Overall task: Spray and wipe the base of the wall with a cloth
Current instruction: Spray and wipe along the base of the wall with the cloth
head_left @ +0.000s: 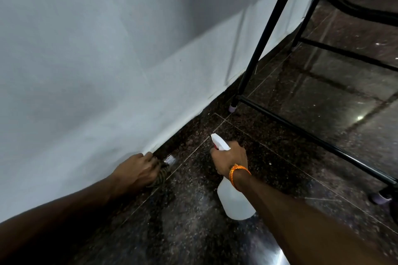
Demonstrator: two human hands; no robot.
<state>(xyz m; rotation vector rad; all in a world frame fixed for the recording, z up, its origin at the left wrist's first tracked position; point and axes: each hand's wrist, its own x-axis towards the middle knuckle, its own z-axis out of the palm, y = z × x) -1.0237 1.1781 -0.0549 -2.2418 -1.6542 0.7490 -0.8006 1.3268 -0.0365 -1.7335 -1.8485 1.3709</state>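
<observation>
Left hand (137,169) fingers press a dark striped cloth (160,175) against the wall base (172,146); right hand (231,160) grips a translucent spray bottle (234,202).

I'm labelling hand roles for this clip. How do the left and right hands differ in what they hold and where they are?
The left hand presses a dark cloth against the base of the wall; the right hand grips a white spray bottle out over the floor, away from the wall. The right wrist wears an orange band; the left is bare. Both are closed on their tool.
</observation>
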